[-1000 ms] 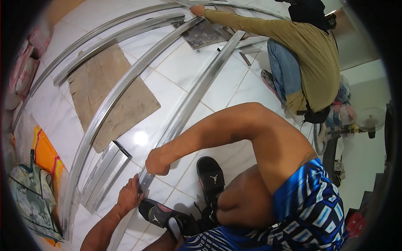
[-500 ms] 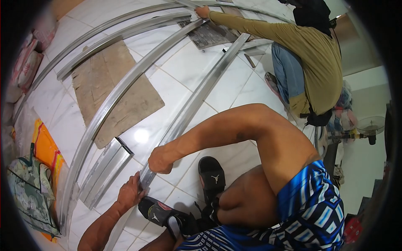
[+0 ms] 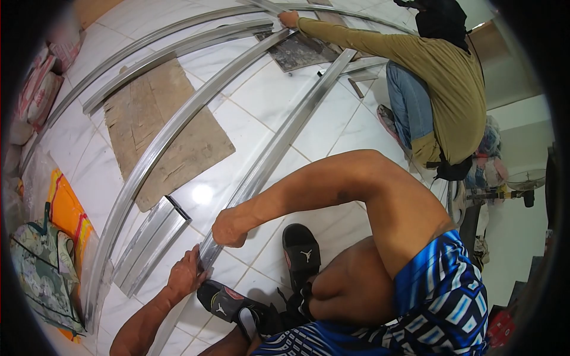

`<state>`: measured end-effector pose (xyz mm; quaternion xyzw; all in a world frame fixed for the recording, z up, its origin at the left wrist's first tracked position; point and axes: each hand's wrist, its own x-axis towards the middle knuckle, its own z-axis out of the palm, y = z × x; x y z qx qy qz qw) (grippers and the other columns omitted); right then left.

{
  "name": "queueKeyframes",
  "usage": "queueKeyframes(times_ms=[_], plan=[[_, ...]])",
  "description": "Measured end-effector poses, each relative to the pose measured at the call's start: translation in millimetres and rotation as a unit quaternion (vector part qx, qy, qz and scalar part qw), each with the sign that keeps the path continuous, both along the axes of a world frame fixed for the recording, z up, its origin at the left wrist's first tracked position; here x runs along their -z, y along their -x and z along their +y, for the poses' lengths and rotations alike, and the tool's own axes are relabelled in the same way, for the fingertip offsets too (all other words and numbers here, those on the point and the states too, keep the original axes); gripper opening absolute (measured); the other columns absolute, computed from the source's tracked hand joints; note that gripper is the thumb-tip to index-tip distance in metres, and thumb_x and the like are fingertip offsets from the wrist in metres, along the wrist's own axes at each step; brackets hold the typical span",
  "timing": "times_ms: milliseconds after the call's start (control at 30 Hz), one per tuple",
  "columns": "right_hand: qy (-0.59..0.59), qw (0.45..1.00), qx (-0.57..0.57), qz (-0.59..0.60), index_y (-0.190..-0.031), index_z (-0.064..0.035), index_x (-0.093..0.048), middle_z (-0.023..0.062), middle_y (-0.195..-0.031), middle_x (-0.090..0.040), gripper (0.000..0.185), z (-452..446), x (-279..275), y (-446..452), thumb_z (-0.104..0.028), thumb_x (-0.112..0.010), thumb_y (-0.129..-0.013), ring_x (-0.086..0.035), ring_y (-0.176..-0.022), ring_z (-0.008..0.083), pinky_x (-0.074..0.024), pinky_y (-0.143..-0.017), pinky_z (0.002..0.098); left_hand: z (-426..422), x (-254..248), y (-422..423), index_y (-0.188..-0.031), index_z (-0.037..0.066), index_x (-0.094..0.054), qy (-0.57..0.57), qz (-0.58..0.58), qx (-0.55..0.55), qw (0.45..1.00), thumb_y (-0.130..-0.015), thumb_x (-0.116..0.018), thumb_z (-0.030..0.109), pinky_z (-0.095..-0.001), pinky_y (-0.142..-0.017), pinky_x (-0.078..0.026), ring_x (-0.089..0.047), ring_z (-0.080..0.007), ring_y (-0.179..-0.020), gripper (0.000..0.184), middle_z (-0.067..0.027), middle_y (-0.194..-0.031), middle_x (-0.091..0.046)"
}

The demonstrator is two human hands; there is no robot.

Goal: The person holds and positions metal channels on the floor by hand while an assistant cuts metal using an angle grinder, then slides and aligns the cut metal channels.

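Observation:
A long silvery metal channel (image 3: 291,121) runs slantwise over the white floor, from near my feet up toward the co-worker. Close to its near end, my right hand (image 3: 230,229) is closed in a fist over it; most of those fingertips are hidden. Just below, my left hand (image 3: 185,274) grips the side of the same channel, its thumb and fingers around the edge. A short metal channel piece (image 3: 151,246) lies to the left of my hands. Beyond it stretches another long metal channel (image 3: 172,133), partly over a worn brown board (image 3: 163,127).
At upper right a co-worker (image 3: 448,89) crouches, one hand (image 3: 289,19) on metal at the top. More channels (image 3: 178,56) and a dark tile piece (image 3: 303,50) lie there. Bags (image 3: 41,273) line the left edge; my sandaled foot (image 3: 228,302) is near the channel's end.
The view shifts by only a few pixels. Both my hands stay on the channel in the same places.

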<state>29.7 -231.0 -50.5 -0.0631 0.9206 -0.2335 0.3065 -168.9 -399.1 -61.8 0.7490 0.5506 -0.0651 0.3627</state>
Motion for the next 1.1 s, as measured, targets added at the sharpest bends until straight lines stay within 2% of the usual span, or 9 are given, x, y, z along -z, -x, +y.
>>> queueKeyframes(times_ms=[900,1000,1100], plan=[[-0.004,1.000,0.008,-0.015,-0.083,-0.0021,-0.074,0.0182,-0.088,-0.072,0.020,1.5,-0.2,2.0,-0.013,-0.058,-0.076,-0.069,-0.086,0.0349,-0.0561,-0.074,0.0445,2.9,-4.8,-3.0,-0.143,-0.005,-0.028,0.009,0.005,0.001,1.000,-0.080,-0.074,0.028,-0.0440,-0.079,-0.054,-0.064,-0.0380,-0.092,0.084,-0.0215,-0.111,-0.054],[-0.005,1.000,0.006,-0.006,-0.083,-0.0024,-0.074,0.0185,-0.089,-0.072,0.021,2.1,1.8,1.3,-0.013,-0.058,-0.076,-0.069,-0.087,0.0351,-0.0562,-0.074,0.0445,1.6,-1.9,-1.9,-0.144,-0.003,-0.025,0.024,-0.003,-0.012,1.000,-0.076,-0.077,0.021,-0.0469,-0.077,-0.054,-0.063,-0.0423,-0.091,0.089,-0.0242,-0.116,-0.052],[-0.012,1.000,0.021,-0.005,-0.083,-0.0028,-0.075,0.0186,-0.090,-0.072,0.021,1.2,3.3,0.2,-0.013,-0.058,-0.076,-0.069,-0.087,0.0350,-0.0563,-0.075,0.0445,-0.1,2.6,-0.3,-0.144,-0.003,-0.025,0.009,-0.007,-0.006,1.000,-0.075,-0.078,0.021,-0.0462,-0.077,-0.054,-0.063,-0.0419,-0.091,0.089,-0.0240,-0.116,-0.052]])
